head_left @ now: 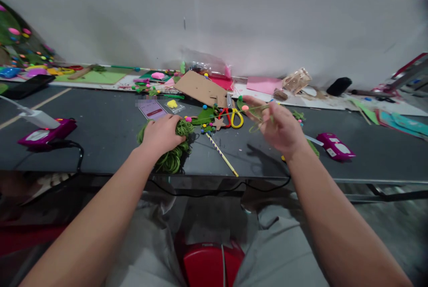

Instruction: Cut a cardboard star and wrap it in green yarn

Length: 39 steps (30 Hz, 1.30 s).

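A loose bundle of green yarn lies near the table's front edge, with my left hand gripping it from above. One thin strand runs from the bundle across to my right hand, raised over the table. The right thumb and fingers pinch that strand, and a few loops of it hang by the fingers. Between the hands are scissors with red and yellow handles, a brown star cutout, small coloured pom-poms and a striped pencil.
A phone lies just behind the left hand. Brown cardboard leans among craft scraps at the back. Purple devices sit at the left and right. A black cable hangs below the table edge.
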Tool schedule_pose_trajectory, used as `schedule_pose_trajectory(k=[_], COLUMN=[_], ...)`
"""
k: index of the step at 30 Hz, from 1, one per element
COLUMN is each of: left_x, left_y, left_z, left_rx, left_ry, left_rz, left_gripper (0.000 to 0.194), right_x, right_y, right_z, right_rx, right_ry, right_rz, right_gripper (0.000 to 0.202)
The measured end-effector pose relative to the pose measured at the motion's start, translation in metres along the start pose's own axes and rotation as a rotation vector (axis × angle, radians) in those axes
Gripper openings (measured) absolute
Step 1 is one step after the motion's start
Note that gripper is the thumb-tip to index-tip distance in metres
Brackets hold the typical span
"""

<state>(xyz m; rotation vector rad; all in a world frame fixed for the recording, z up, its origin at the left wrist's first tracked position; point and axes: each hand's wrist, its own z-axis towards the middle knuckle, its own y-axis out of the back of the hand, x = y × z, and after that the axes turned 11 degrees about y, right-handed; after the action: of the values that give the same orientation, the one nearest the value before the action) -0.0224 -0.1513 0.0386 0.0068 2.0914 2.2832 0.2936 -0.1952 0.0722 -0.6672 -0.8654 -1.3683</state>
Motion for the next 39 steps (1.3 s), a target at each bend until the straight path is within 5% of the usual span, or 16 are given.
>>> schedule_pose_trajectory(k=[2,5,11,16,18,22,25,27,29,33,37,39], left_x=[-0.001,-0.003,-0.002,-0.002,-0.003,-0.003,-0.002,-0.002,-0.002,-0.003,-0.003,-0.002], left_y=[0.0,0.001,0.002,0.003,0.003,0.001,-0.001,-0.002,-0.002,0.0,0.002,0.002], left_z=[-0.001,-0.002,-0.001,-0.001,-0.002,-0.002,-0.002,-0.001,-0.001,-0.002,-0.003,-0.003], left_rx=[0.004,0.011,0.015,0.01,0.007,0.002,-0.004,-0.009,-0.009,-0.003,0.007,0.005], left_ry=[-0.01,-0.032,-0.022,-0.014,-0.009,-0.017,-0.027,-0.029,-0.028,-0.024,-0.014,-0.018], left_rz=[-0.001,-0.003,-0.014,-0.006,-0.005,0.003,-0.002,-0.002,0.004,0.002,-0.006,-0.011], left_gripper=[0.054,0.054,0.053,0.05,0.05,0.05,0.049,0.049,0.05,0.051,0.049,0.05], right_x=[-0.002,-0.009,-0.025,-0.018,-0.011,0.002,0.004,0.0,-0.007,-0.021,-0.023,-0.019], right_y=[-0.005,-0.016,-0.016,-0.008,-0.011,-0.019,-0.022,-0.023,-0.024,-0.021,-0.015,-0.013], right_z=[0.003,0.005,-0.002,-0.005,-0.004,-0.002,-0.001,0.001,0.001,-0.002,-0.005,-0.005], right_rx=[-0.063,0.011,0.46,0.77,0.726,0.373,0.16,0.091,0.14,0.474,0.7,0.694], right_ry=[-0.072,-0.124,-0.315,-0.38,-0.277,-0.002,-0.028,-0.092,-0.114,-0.164,-0.292,-0.273], right_rz=[0.032,-0.305,-0.962,-0.708,-0.499,-0.126,0.094,0.033,-0.267,-0.86,-0.812,-0.649], right_gripper=[0.06,0.057,0.045,0.059,0.053,0.043,0.049,0.051,0.048,0.047,0.06,0.058])
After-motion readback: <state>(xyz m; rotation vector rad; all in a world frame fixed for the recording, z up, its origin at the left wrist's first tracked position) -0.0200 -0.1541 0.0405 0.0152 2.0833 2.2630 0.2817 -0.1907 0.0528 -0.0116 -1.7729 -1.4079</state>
